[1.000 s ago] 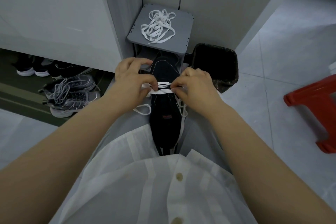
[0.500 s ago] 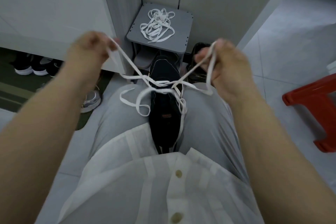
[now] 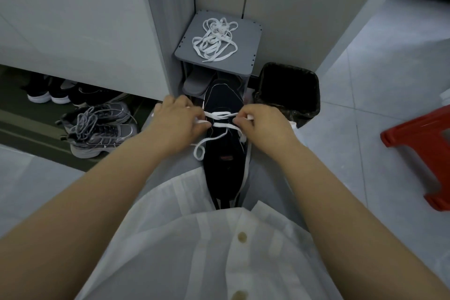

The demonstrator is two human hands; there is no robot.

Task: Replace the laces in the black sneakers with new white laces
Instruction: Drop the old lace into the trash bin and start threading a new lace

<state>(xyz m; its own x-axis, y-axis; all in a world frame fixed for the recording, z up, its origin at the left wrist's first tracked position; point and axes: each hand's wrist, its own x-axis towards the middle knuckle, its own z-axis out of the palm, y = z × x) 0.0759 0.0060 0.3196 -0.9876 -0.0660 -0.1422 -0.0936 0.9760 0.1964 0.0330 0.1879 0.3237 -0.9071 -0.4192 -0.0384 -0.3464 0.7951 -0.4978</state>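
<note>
A black sneaker point(image 3: 225, 153) lies between my knees on my lap, toe pointing away. A white lace point(image 3: 220, 120) crosses its front eyelets in two rows, with a loose loop hanging off the left side. My left hand point(image 3: 179, 120) pinches the lace at the shoe's left edge. My right hand point(image 3: 261, 122) pinches the other lace strand at the right edge. A spare bundle of white laces point(image 3: 215, 40) lies on top of a small grey stand point(image 3: 246, 56) ahead.
A black bin point(image 3: 288, 91) stands right of the stand, grey slippers point(image 3: 196, 82) sit under it. A pair of grey sneakers point(image 3: 97, 129) lies on the floor at left, dark shoes point(image 3: 46, 93) behind them. A red stool point(image 3: 423, 153) stands at right.
Half a second ago both hands were raised and spread apart, pulling the lace ends up taut. Now they have come back down to the shoe's sides, pinching the lace at the eyelets.
</note>
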